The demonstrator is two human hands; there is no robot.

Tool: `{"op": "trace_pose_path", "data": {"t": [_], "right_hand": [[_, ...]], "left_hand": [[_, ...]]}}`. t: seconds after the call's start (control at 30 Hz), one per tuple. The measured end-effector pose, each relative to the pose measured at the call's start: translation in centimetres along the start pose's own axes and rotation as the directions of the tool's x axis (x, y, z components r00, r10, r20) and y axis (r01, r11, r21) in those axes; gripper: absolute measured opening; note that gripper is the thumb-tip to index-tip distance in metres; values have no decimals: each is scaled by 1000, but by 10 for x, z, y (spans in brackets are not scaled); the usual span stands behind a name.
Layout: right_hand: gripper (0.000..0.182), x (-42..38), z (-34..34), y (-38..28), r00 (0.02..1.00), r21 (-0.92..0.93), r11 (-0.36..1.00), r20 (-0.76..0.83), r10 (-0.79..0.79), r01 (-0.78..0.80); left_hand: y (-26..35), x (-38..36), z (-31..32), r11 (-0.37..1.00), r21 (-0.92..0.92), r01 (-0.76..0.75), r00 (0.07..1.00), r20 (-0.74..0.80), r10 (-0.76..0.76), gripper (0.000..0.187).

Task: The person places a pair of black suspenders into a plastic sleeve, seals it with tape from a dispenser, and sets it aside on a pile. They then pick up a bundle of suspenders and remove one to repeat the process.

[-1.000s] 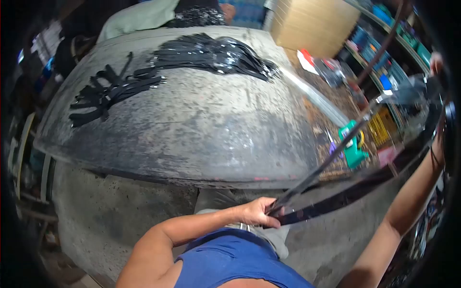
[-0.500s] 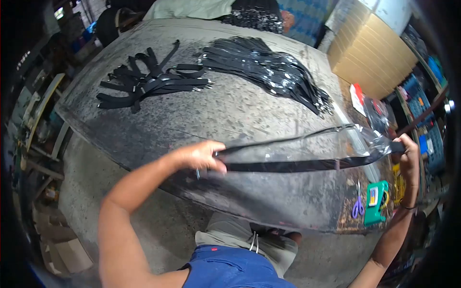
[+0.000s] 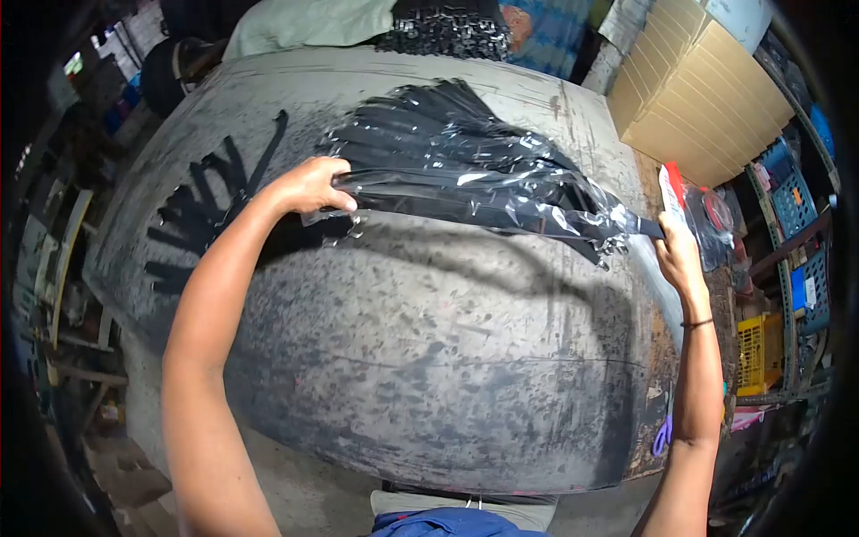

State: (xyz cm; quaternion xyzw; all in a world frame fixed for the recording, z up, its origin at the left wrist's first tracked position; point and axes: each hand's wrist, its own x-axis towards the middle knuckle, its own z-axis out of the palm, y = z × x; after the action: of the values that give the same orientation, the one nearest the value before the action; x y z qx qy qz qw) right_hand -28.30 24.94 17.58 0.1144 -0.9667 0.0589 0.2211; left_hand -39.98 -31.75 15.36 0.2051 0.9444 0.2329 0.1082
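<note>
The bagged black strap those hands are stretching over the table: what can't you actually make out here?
Head view only:
- The bagged strap: glare on the clear plastic hides any detail.
- Left hand: fingertips curl under the bag, so the grip is hidden.
- Right hand: seen from behind; its hold on the strap end is hidden.
- Pile of bagged straps: overlapping, too many to count.
- Loose straps: partly behind the left arm.
- Scissors: mostly hidden by the right forearm.

place: workshop | signs: worn worktable (image 3: 429, 376); stacked cardboard boxes (image 3: 707, 89); shelves of crates (image 3: 792, 259); loose black straps (image 3: 201, 215)
</note>
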Motion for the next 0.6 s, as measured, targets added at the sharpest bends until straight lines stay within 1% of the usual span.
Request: {"op": "trace_pose_path", "data": {"t": [0.03,0.1,0.13,0.17,0.23,0.3,0.37,0.4,0.43,0.5,0.53,0.6], "right_hand": [[16,16,-1,7,998,-51,999,62,8,-4],[17,45,7,28,997,-71,997,77,8,-3],[18,60,13,40,995,-62,998,97,34,-28],[18,77,16,46,994,-63,997,98,41,-35],[19,106,23,53,992,-147,988,110,64,-48],[22,130,33,59,997,-202,979,78,12,4],[21,152,48,65,986,-181,981,134,101,-75],[21,157,57,67,984,-184,979,136,114,-88],[21,164,66,70,972,-185,974,170,162,-130],[22,176,79,65,928,-177,959,262,263,-222],[22,177,90,66,911,-184,950,288,297,-251],[22,177,117,69,884,-181,941,327,333,-288]], "left_hand": [[0,11,-7,999,-35,7,1000,-12,-7,41],[1,34,-24,999,-34,-3,999,-32,2,40],[-1,48,-34,999,-35,-8,1000,-28,7,40],[-4,64,-44,1000,4,2,999,-33,-2,40],[-3,95,-66,998,67,-3,999,-46,6,40],[-6,129,-86,999,44,-7,997,-79,11,39],[-7,164,-104,996,86,14,994,-108,-5,38],[-7,180,-110,989,148,1,989,-148,21,37],[-9,198,-115,989,142,29,993,-120,-12,39],[-11,228,-120,974,227,18,992,-124,10,40],[-13,242,-122,973,230,26,993,-122,3,40],[-12,268,-122,947,311,82,994,-91,-56,41]]}}
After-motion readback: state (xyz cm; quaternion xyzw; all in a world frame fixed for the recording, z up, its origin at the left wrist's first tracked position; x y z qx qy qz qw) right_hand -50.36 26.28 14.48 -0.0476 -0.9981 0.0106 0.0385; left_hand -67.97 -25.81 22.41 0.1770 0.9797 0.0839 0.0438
